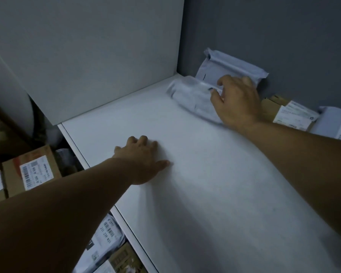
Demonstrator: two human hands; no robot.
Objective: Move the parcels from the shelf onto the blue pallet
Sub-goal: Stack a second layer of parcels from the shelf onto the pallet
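White shelf carries the flat, spread left hand; the right hand pinches a grey parcel far right, best gathered fully before lifting.

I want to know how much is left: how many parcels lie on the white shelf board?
4: a grey bag under the right hand, another against the back wall, a cardboard box and a bag at right. More may lie beyond the frame.
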